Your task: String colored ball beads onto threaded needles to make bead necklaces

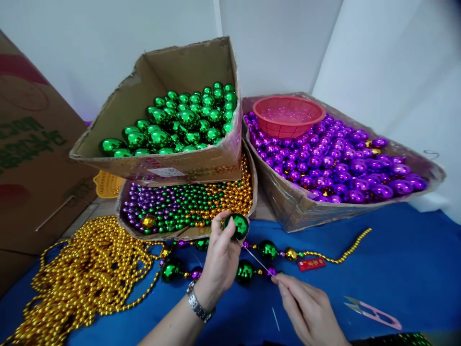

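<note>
Green print (54, 138) on carton (43, 185) looked unreadable tbh. Left hand (221, 257) gripped one green ball (240, 227); right hand (309, 305) pinched one strand (256, 258).

Pale grey-blue wall (90, 24) across back, plain; narrow white vertical strip (218, 24) dividing it. White panel or wall section (399, 81) slanting at right, small dark curved mark (431, 154) low on it. Large brown carton (39, 163) standing at left, red band, green printing. Blue covering (392, 259) over surface. Light cool, soft; top right corner darker.
</note>
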